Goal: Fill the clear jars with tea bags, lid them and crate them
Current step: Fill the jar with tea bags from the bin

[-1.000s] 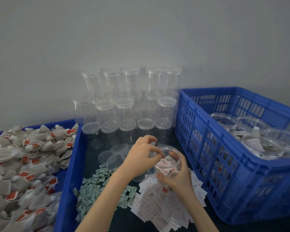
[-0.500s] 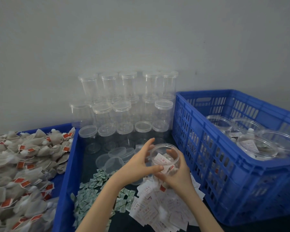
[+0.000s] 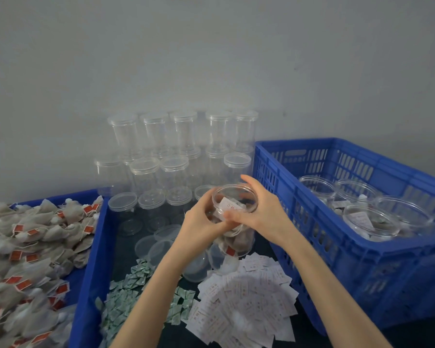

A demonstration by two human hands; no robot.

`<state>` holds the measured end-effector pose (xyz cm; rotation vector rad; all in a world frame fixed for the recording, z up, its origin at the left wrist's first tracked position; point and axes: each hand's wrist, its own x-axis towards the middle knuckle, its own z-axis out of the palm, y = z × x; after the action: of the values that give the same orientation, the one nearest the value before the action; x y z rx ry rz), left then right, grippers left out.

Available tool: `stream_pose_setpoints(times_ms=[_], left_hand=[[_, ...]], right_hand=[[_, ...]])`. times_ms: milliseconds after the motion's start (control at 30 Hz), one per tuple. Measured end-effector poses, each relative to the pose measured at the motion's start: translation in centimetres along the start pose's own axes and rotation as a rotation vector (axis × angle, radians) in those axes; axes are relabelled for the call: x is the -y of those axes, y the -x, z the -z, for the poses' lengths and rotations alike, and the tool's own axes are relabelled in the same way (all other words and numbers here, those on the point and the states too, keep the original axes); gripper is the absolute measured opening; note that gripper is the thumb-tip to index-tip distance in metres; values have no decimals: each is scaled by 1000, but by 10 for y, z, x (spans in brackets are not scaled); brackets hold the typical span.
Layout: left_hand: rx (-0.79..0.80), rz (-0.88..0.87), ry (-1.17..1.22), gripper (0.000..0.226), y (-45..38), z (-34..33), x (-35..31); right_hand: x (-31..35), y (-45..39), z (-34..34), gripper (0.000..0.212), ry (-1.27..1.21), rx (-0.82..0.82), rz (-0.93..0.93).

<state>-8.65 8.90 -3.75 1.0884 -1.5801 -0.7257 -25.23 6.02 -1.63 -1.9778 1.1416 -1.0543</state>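
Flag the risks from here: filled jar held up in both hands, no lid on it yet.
1. The jar is open, with a paper slip at the mouth; tilting it could spill the slip or tea bags.
2. It is held over loose lids and slips; setting it down there could leave it wobbling.
3. The hands are close to the stacked empty jars; a bump might topple them.

Both hands grip clear jar (image 3: 234, 217) of tea bags, left hand (image 3: 201, 222) at side, right hand (image 3: 264, 212) curled over open rim. Blue crate (image 3: 312, 247) right holds filled jars; loose tea bags (image 3: 30, 247) heaped left; empty lidded jars (image 3: 176, 151) stacked far.
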Motion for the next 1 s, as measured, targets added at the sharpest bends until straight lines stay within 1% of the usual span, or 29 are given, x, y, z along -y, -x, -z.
stream_pose_setpoints(times_ms=[100,167,233,300,333,400,533,600,667,767,900,933,1000], left_hand=[[-11,5,3,54,-3,0,-3],[-27,3,10,58,-6,-2,-4],[-62,0,36,65,-8,-4,-4],[-98,-14,54,78,-10,-5,-4],[-112,-17,55,81,-10,-5,-3],[-126,-10,47,74,-9,-5,-1],[-67,42,40,50,-2,-8,8],[-34,50,15,41,2,-12,10],[-15,68,7,34,4,-17,11],[7,114,25,30,6,-24,12],[53,141,22,31,11,-28,17],[56,149,20,31,12,-27,19],[53,164,17,32,13,-26,24]], right_hand=[[15,-12,12,104,218,45,24],[21,-19,17,107,309,86,39],[26,-26,22,104,298,83,36],[32,-34,31,101,290,27,33],[36,-39,38,102,293,-6,35],[44,-50,57,105,276,-78,37],[56,-76,102,94,261,-194,33],[57,-93,124,86,281,-249,15],[56,-110,141,83,291,-301,-31],[51,-132,159,79,363,-358,-120],[27,-153,171,50,449,-409,-174],[19,-157,172,48,478,-427,-185],[-1,-163,175,51,495,-463,-186]])
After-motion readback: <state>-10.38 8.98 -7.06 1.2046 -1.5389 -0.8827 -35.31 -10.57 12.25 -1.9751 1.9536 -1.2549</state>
